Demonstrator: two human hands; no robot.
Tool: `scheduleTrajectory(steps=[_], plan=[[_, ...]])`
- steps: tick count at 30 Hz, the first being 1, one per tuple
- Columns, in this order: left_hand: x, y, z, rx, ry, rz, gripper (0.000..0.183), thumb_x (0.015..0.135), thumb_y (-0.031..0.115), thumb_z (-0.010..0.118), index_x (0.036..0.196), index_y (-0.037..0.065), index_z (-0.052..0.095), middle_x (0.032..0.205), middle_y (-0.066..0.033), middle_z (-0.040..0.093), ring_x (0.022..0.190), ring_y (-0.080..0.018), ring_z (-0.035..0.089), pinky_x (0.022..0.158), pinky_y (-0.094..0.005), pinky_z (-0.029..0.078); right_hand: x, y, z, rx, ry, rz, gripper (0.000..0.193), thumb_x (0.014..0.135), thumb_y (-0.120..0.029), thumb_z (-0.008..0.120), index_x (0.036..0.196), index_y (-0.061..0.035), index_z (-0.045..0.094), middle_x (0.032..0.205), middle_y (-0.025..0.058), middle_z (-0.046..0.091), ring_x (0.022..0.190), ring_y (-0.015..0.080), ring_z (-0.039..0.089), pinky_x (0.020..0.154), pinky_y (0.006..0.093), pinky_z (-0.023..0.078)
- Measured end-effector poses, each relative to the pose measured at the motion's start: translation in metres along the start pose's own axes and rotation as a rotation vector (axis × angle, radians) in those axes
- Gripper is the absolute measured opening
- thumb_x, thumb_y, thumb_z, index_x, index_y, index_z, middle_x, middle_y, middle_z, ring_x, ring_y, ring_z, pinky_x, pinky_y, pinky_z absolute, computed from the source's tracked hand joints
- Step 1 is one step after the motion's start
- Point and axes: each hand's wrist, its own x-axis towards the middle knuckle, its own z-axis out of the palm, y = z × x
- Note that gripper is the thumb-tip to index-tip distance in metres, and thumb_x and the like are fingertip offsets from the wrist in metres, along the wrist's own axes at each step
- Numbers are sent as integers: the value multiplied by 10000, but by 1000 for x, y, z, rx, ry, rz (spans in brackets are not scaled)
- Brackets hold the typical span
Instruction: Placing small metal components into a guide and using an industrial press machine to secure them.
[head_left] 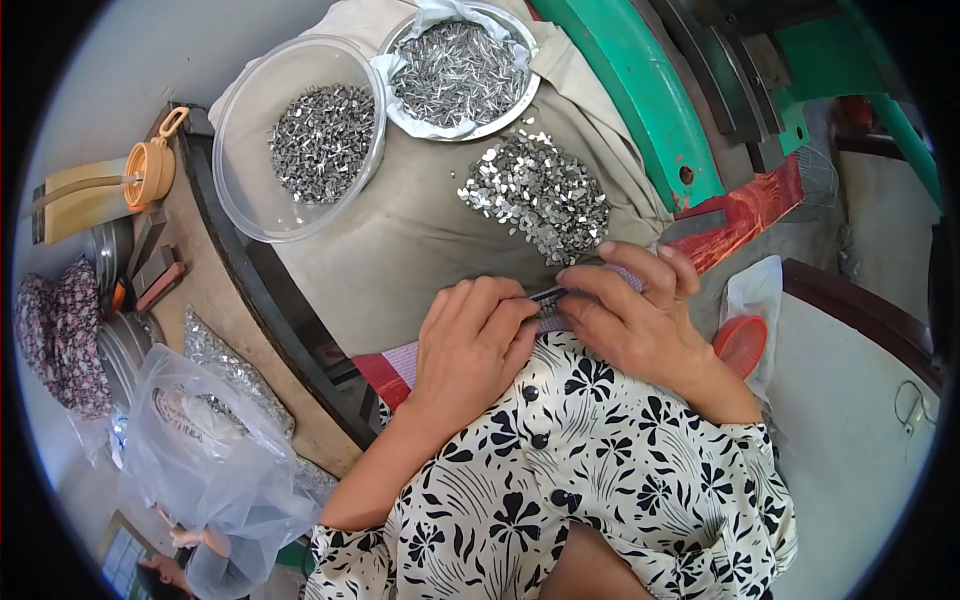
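Note:
My left hand (pixel 470 335) and my right hand (pixel 625 310) meet at the table's near edge, fingertips almost touching. The left fingers are curled and pressed together. On the right, thumb and forefinger pinch while the other fingers lift away. Small dark and silvery metal bits (pixel 547 308) show between the fingertips; their kind is too small to tell. Just beyond the hands lies a loose heap of small flat shiny metal pieces (pixel 540 190). Farther back stand a clear round plastic tub (pixel 235 190) of small metal parts (pixel 322 140) and a lined metal bowl (pixel 535 75) of thin metal pins (pixel 460 75).
A grey-brown cloth (pixel 370 270) covers the table. Green machine framework (pixel 640 90) rises at the back right. Left, a side bench (pixel 225 340) bears an orange clamp-like holder (pixel 150 175) and a clear plastic bag (pixel 220 470). A red round container (pixel 741 345) sits at right. Another person (pixel 175 570) appears lower left.

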Motion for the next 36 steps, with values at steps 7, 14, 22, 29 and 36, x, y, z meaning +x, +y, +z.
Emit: scheduleTrajectory(steps=[7, 14, 22, 29, 36], plan=[[-1, -1, 0, -67, 19, -37, 252, 741, 54, 782, 965, 61, 665, 1016, -54, 619, 899, -264, 598, 780, -375, 446, -3, -5, -1, -29, -3, 49, 196, 680, -244, 790, 869, -224, 743, 1162, -103, 653, 1262, 209, 463, 1096, 440, 197], [-1, -1, 0, 2, 8, 25, 199, 751, 61, 767, 931, 58, 681, 1009, -46, 616, 887, -251, 594, 776, -365, 440, -1, -3, -6, 93, 8, 173, 200, 688, -255, 817, 884, -246, 776, 1149, -92, 659, 1231, 252, 476, 1054, 480, 224], [1, 0, 4, -28, 29, -47, 216, 736, 50, 792, 914, 76, 672, 1002, -52, 633, 877, -259, 594, 742, -361, 434, -2, -2, -7, 134, 14, 216, 199, 694, -250, 835, 886, -247, 782, 1135, -77, 665, 1221, 271, 475, 1019, 474, 242], [-4, 1, -2, -150, 8, -131, 343, 722, 58, 835, 1001, 44, 636, 1083, -115, 606, 973, -305, 604, 823, -397, 486, -2, -6, -4, 191, 3, 193, 205, 694, -251, 833, 893, -244, 782, 1145, -74, 664, 1221, 272, 472, 1011, 471, 249], [-27, -6, -20, -31, 66, -162, 378, 703, 50, 849, 1013, 29, 634, 1124, -141, 601, 1005, -333, 603, 843, -396, 503, 11, -14, 2, 148, -13, 71, 108, 762, -218, 705, 863, -200, 741, 1203, -54, 638, 1261, 207, 471, 1068, 454, 243]])
